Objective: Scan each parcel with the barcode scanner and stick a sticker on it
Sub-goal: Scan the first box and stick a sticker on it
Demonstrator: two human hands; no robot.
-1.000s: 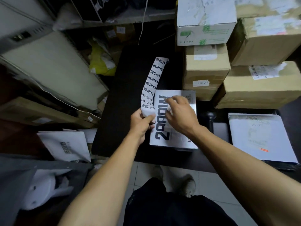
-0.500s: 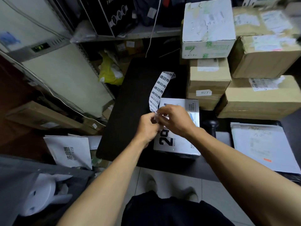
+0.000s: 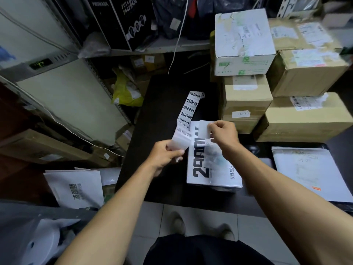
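While the left hand (image 3: 165,153) pinched the strip (image 3: 186,119) taut, the right hand (image 3: 222,133) pinched a peeled sticker (image 3: 204,129) directly above the parcel (image 3: 214,165) on the bench (image 3: 164,104), ready for placement.

Dim indoor light, wide-angle edge distortion, blurred corners
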